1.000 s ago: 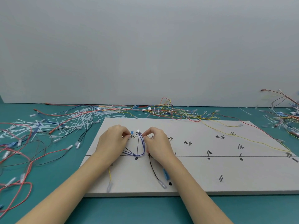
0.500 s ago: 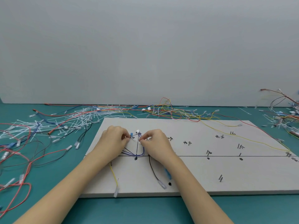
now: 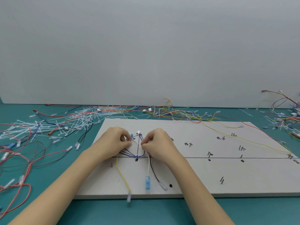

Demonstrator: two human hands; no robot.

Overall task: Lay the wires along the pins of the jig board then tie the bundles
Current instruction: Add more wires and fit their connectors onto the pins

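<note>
- A yellow wire [image 3: 122, 177], a blue connector [image 3: 147, 182] and a black wire [image 3: 155, 173] trail toward the jig board's [image 3: 203, 176] near edge.
- Left hand [image 3: 113, 142] and right hand [image 3: 159, 143] each form a grip pinching the wire bundle [image 3: 138, 154] mid-board.
- Loose cable ties [image 3: 73, 119] litter the counter [image 3: 48, 159] beyond.

Handwritten black marks stand beside the pins on the jig board [image 3: 203, 172]; all too small and blurred to read. No other text found.

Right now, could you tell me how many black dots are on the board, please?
4 dots: one between the left hand and right hand, one near the front edge, two on the line at right. Hands may hide more.
</note>
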